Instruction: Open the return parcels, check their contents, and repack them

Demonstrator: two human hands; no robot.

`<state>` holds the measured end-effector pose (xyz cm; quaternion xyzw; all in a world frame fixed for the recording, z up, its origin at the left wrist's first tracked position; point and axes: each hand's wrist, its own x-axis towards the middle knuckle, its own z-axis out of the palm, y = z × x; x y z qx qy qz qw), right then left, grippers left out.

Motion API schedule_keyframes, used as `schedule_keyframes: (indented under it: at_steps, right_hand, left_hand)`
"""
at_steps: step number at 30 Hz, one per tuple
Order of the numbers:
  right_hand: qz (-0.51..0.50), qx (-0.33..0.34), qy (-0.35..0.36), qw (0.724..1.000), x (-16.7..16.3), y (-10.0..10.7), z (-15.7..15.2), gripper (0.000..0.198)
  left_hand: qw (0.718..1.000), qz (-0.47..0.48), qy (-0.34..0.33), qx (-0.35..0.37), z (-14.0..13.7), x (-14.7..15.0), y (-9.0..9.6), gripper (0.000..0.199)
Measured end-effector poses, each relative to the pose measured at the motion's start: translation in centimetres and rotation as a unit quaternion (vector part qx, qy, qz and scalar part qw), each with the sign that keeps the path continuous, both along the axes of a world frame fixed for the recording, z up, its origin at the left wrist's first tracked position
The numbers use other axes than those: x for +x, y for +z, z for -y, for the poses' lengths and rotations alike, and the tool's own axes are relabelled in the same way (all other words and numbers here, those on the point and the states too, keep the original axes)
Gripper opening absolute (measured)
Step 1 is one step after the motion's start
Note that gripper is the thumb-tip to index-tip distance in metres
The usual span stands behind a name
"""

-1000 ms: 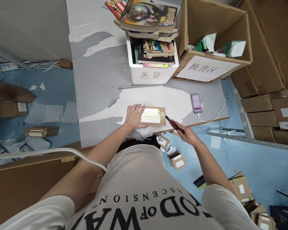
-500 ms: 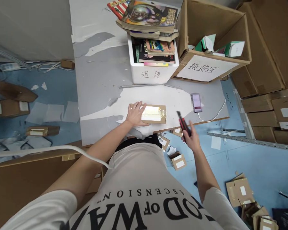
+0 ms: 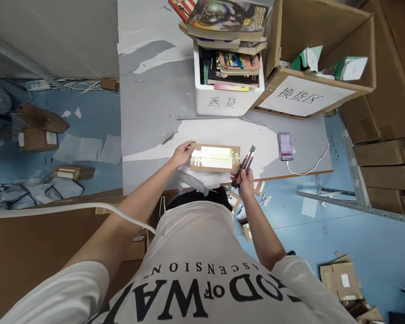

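Blue floor shows at the far left, where a cardboard carton with white labels lies a little apart from a flatter taped carton. Next comes the grey tabletop, patched with torn white covering. Near its front edge the left hand has its fingertips at the left end of a flat cardboard parcel; whether they grip it or merely touch it, I cannot tell. This parcel, labelled on top and taped at both ends, lies near the middle of the front edge. Behind it, farther back, stands a white bin heaped with paperback books. Just beside the parcel's right end, the right hand grasps a red-and-black utility knife, its tip angled toward the back edge. A large open cardboard box with a handwritten sign stands right of the bin. Nearer the front right corner lies a phone, its screen blurred, with a white cable plugged in. Stacked cartons line the far right.
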<state>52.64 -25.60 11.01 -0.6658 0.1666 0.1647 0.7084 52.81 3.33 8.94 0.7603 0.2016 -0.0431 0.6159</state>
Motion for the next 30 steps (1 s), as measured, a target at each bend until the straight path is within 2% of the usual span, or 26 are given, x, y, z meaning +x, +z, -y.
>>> schedule_keyframes:
  at_steps: [3, 6, 9, 12, 16, 20, 23, 25, 27, 30]
  right_hand:
    - [0.013, 0.015, 0.007, 1.0, 2.0, 0.2, 0.1, 0.041]
    - [0.027, 0.007, 0.048, 0.998, 5.6, 0.7, 0.0, 0.038]
    - [0.037, -0.025, 0.123, 0.991, 10.2, 1.5, -1.0, 0.035]
    - [0.042, -0.038, 0.212, 0.976, 14.6, 2.2, -2.9, 0.03]
    - [0.037, -0.04, 0.315, 0.947, 18.1, 2.7, -5.6, 0.026]
    - [0.032, -0.055, 0.344, 0.937, 19.3, 2.5, -7.2, 0.025]
    - [0.039, -0.054, 0.349, 0.935, 19.6, 2.2, -7.6, 0.028]
    - [0.064, -0.057, 0.332, 0.939, 19.2, 2.2, -7.1, 0.031]
    - [0.097, -0.056, 0.284, 0.952, 17.8, 2.3, -5.8, 0.032]
    - [0.12, -0.031, 0.185, 0.975, 13.5, 2.6, -2.5, 0.032]
  left_hand:
    - [0.998, 0.005, 0.049, -0.05, 0.7, -1.1, 0.2, 0.052]
    - [0.993, 0.009, 0.087, -0.082, 1.6, -2.8, 0.8, 0.05]
    - [0.986, -0.01, 0.132, -0.103, 3.2, -4.9, 1.2, 0.051]
    - [0.98, -0.045, 0.17, -0.09, 5.6, -6.9, 1.1, 0.051]
    - [0.976, -0.059, 0.183, -0.101, 8.8, -8.2, 0.6, 0.048]
    - [0.968, -0.052, 0.198, -0.146, 10.5, -8.1, 0.4, 0.047]
    - [0.964, -0.084, 0.185, -0.171, 10.6, -8.2, 0.6, 0.047]
    - [0.971, -0.12, 0.158, -0.132, 10.1, -8.3, 0.6, 0.048]
    - [0.979, -0.145, 0.131, -0.051, 9.0, -8.0, 0.6, 0.05]
    - [0.984, -0.138, 0.099, 0.05, 6.6, -5.7, 0.9, 0.057]
